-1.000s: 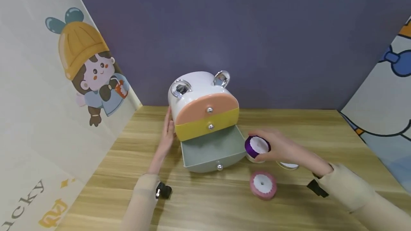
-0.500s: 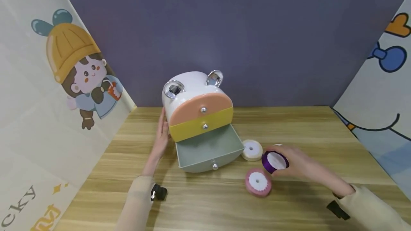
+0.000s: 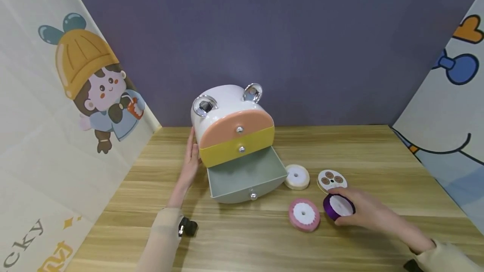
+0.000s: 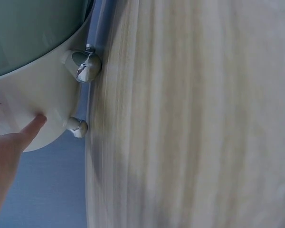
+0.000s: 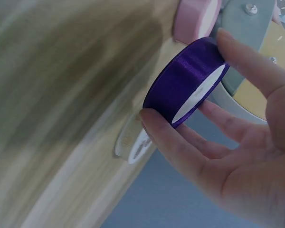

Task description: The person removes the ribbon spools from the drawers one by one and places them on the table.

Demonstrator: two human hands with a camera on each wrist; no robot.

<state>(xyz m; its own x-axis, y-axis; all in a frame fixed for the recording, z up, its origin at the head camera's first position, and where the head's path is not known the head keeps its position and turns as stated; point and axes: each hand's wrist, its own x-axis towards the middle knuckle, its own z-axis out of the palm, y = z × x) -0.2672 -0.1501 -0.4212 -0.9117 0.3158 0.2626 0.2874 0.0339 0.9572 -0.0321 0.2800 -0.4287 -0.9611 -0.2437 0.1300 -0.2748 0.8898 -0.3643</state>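
Note:
My right hand [image 3: 364,210] grips a spool of purple ribbon [image 3: 332,209] by its edge, thumb on one side and fingers on the other. The right wrist view shows the purple ribbon spool [image 5: 185,78] close above the wooden table. Against the left side of a white drawer box [image 3: 228,95] rests my left hand [image 3: 190,165], its fingers straight. In the left wrist view a fingertip [image 4: 40,118] touches the white casing. The box's bottom grey-green drawer [image 3: 245,175] is pulled out with nothing in it; the orange drawer [image 3: 242,127] and yellow drawer [image 3: 261,141] are closed.
A cream ribbon spool [image 3: 296,177] lies by the open drawer's right corner. Nearer me is a pink ribbon spool [image 3: 304,215]. A white-faced reel with brown circles [image 3: 332,179] lies just behind the purple spool. A dark blue wall [image 3: 302,53] stands behind the wooden table [image 3: 234,238].
My right hand has carried the purple spool rightward and toward me, away from above the cream spool, uncovering it and the white-faced reel. The left hand stays on the box.

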